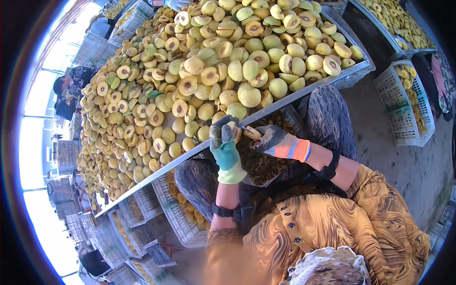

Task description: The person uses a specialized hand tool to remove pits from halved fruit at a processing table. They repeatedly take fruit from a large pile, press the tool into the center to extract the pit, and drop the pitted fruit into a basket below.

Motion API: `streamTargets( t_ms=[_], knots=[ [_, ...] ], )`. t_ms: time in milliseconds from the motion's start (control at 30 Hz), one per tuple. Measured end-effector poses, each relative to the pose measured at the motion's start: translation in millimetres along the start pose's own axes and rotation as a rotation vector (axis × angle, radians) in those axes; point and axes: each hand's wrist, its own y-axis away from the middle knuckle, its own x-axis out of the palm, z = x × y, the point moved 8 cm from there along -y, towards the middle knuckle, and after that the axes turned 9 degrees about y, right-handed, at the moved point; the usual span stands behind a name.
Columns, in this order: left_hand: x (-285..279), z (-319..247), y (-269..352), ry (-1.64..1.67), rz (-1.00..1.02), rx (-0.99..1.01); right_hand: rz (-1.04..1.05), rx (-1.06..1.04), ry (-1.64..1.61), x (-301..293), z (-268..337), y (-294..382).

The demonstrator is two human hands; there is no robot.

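My left hand [226, 151], in a green and grey coated glove, grips a halved stone fruit [236, 131] at the metal edge of a heaped table. In my right hand [281, 143], gloved in grey and orange, is a small pitting tool with a wooden handle [252, 133]. Its thin metal end points at the cut fruit; whether it has entered the flesh is hidden. Just beyond both hands lies a large heap of yellow-green fruit halves [210, 76], many showing brown stones. Under my hands, between my knees, a container holds dark brown scraps [267, 162].
The table's metal rim [171, 162] runs diagonally before me. A white plastic crate [178, 213] with yellow fruit stands by my left knee. Another fruit crate [402, 103] is on the floor at right. Across the heap, a co-worker's gloved hand [178, 4] shows. Further crates [107, 242] stand lower left.
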Motion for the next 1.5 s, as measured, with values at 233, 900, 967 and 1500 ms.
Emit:
streamTargets(
  t_ms=[233,900,967,1500],
  knots=[
    [12,1,7,-0.436,0.051,0.227,0.127,0.128,0.041,10,-7,0],
    [26,-10,12,-0.757,-0.153,0.301,0.137,-0.150,0.170,1,23,5],
    [5,0,4,-0.494,-0.168,0.071,0.149,-0.174,0.208,1,28,6],
    [19,0,-1,-0.236,0.111,-0.100,0.415,-0.069,-0.178,14,3,13]
  ],
)
